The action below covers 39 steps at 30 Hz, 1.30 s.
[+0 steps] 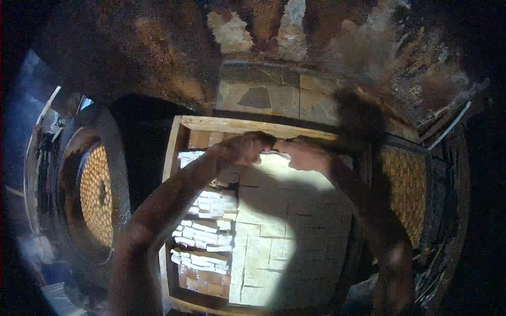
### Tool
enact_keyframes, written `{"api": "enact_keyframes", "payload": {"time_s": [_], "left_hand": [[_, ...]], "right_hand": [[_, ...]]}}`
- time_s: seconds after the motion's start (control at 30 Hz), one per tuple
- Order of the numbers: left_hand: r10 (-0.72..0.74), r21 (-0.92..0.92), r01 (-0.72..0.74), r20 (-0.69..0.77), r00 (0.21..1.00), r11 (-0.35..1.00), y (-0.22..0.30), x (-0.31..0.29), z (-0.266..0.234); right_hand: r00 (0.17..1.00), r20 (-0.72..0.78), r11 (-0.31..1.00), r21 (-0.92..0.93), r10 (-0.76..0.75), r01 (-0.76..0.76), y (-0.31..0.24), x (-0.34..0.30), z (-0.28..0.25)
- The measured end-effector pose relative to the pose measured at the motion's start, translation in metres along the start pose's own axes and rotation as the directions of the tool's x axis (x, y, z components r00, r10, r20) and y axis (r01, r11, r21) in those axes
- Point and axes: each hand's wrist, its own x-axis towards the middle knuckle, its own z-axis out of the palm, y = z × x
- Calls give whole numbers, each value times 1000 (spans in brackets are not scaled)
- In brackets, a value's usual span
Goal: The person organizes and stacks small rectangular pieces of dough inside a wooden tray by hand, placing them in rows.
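Both of my hands meet at the far edge of a wide, pale sheet [266,242], which is marked by many straight cuts into small rectangles. My left hand [247,147] has its fingers closed and bent inward. Close against it is my right hand [305,156], also closed, its knuckles upward. A bright, ragged bit of the pale edge shows between them; what the fingertips grip is hidden. Left of the sheet, rows of white strips [203,231] lie on a brown woven bottom. A wooden frame [171,150] surrounds sheet and strips.
At the left stands a dark round pan [68,195] holding many small yellowish, rounded pieces [96,197]. A woven panel [406,189] in a dark frame is at the right. Behind the wooden frame is a stone-patterned ledge [263,95] below a stained wall. Shadow covers the sheet's right side.
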Motion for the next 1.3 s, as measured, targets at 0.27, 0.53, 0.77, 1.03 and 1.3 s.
{"api": "enact_keyframes", "payload": {"time_s": [0.27,0.53,0.77,1.03,1.3], "left_hand": [[279,77,-276,-480,832,958,-18,2,52],[150,-161,-190,-235,960,968,4,-3,-5],[210,-113,-244,-252,945,963,-14,-10,26],[23,-244,-40,-70,997,969,3,-30,5],[280,159,-246,-251,927,956,-4,-25,7]], "right_hand": [[945,-246,963,-213,-214,163,37,-25,26],[990,0,990,-31,-138,138,6,-9,-28],[981,118,988,12,-156,156,-8,-4,-21],[994,2,992,-70,-108,108,-8,-28,10],[997,-50,998,21,-65,66,-11,-18,15]]}}
